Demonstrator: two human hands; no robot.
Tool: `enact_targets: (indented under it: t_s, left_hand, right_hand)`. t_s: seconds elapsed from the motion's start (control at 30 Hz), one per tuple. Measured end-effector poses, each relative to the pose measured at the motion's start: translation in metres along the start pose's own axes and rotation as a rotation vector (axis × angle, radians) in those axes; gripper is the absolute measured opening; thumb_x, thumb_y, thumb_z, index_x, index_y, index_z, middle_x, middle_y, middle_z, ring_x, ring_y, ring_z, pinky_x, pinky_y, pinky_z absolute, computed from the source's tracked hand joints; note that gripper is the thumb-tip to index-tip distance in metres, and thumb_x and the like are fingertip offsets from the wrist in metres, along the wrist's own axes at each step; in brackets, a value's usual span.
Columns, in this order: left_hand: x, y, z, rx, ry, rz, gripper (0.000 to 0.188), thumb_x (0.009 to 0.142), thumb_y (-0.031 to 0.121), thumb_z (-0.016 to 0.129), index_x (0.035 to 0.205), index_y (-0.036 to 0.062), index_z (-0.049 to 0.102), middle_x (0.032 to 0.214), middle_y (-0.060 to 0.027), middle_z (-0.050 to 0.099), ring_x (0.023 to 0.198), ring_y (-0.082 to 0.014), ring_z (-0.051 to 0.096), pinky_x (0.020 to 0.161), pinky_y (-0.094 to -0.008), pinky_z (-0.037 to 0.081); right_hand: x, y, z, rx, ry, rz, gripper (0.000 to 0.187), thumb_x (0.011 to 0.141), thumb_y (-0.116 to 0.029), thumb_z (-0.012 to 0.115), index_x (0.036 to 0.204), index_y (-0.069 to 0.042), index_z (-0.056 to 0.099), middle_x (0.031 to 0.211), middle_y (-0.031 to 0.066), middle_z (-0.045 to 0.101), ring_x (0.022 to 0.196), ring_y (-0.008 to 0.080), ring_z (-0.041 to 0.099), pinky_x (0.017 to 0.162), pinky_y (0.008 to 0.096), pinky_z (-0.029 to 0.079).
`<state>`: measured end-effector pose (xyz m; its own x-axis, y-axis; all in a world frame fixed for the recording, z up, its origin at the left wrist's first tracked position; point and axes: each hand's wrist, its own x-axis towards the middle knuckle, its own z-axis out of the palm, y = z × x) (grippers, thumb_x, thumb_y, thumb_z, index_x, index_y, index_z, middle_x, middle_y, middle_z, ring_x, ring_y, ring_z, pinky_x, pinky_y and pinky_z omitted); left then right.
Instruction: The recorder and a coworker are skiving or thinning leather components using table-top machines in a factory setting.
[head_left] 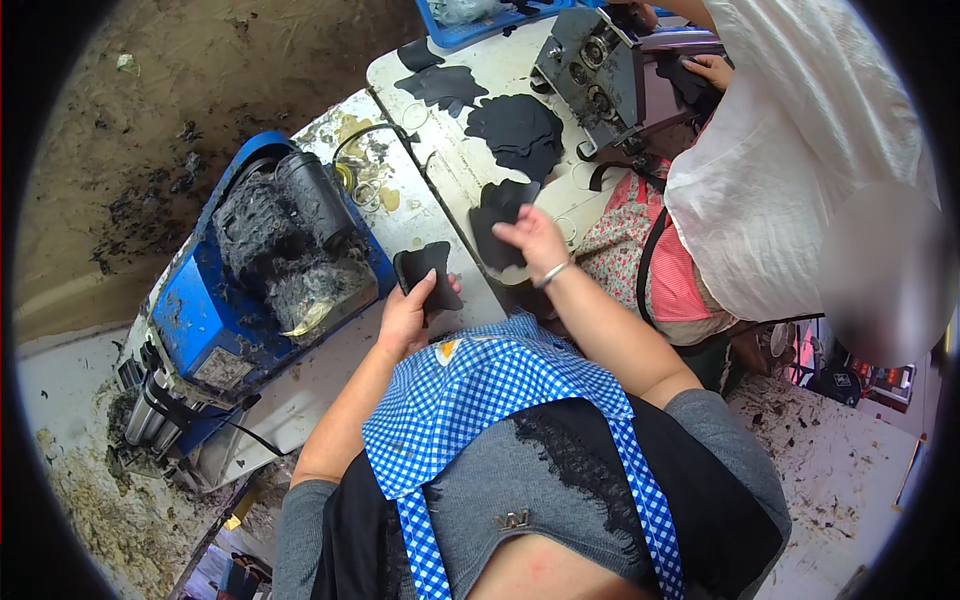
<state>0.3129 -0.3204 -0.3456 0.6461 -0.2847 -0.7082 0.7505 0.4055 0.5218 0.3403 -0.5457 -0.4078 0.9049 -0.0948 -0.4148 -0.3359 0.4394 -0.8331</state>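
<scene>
My left hand (408,312) is closed around a dark, flat, curved piece (428,275), its thumb lying across the face. The piece stands tilted in front of the apron, and its material is not plain. To the right, my right hand (535,240) reaches over a small pile of black flat pieces (492,215) on the white table. Its thumb and fingers look apart, slightly blurred, and close to or touching the top piece. Farther back lie a larger fanned pile of black pieces (518,132) and another loose group (445,88).
A blue machine (205,310) covered in grey lint stands left on the white table (455,165). At right, a person in a white cover (790,120) holds a black piece (690,85) beside a grey metal machine (590,75). A blue basket (470,35) sits at the back.
</scene>
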Motion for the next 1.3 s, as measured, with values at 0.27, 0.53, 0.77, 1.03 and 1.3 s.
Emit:
enact_targets:
  t_s: [0.27,0.53,0.77,1.03,1.3]
  left_hand:
    - [-0.002,-0.003,0.011,0.145,-0.02,0.179,0.03,0.081,0.008,0.067,0.108,0.003,0.056,0.09,-0.0056,0.063,0.082,-0.0147,0.063,0.063,-0.024,0.049]
    - [-0.004,0.008,0.008,0.095,-0.145,0.055,0.03,0.085,0.014,0.062,0.111,0.0008,0.053,0.098,-0.0082,0.062,0.084,-0.0172,0.063,0.074,-0.0302,0.053]
    - [-0.009,0.012,0.006,0.093,-0.055,0.01,0.026,0.086,0.017,0.06,0.107,0.0025,0.054,0.096,-0.0067,0.062,0.084,-0.0165,0.062,0.073,-0.0314,0.053]
    - [-0.01,0.009,0.006,0.18,-0.048,0.127,0.032,0.081,0.007,0.064,0.111,0.0017,0.052,0.1,-0.0081,0.061,0.086,-0.017,0.062,0.074,-0.0311,0.053]
    - [-0.006,0.005,0.008,0.086,-0.126,0.022,0.028,0.084,0.008,0.062,0.109,0.0,0.054,0.093,-0.0087,0.063,0.08,-0.0169,0.062,0.069,-0.0311,0.053]
  right_hand:
    - [-0.027,-0.02,0.03,-0.398,-0.236,-0.051,0.029,0.079,-0.01,0.069,0.104,-0.003,0.055,0.091,0.0044,0.061,0.079,0.0111,0.059,0.073,0.0243,0.049]
    - [-0.041,-0.017,0.04,-0.347,-0.215,0.063,0.019,0.079,-0.017,0.069,0.087,0.0,0.066,0.07,0.0004,0.062,0.058,0.0061,0.053,0.052,0.0213,0.042]
    - [-0.042,-0.004,0.033,-0.621,-0.218,-0.26,0.026,0.086,-0.025,0.06,0.092,0.001,0.065,0.067,0.0067,0.061,0.054,0.0109,0.054,0.052,0.0266,0.044]
    - [-0.004,-0.024,-0.019,-1.391,0.3,-0.735,0.035,0.084,-0.024,0.064,0.106,0.002,0.056,0.089,0.0124,0.063,0.078,0.0178,0.06,0.074,0.028,0.047]
    - [-0.051,-0.025,0.035,-0.117,-0.273,0.246,0.021,0.08,-0.006,0.066,0.098,0.003,0.06,0.09,0.0098,0.066,0.079,0.0153,0.063,0.073,0.0258,0.051]
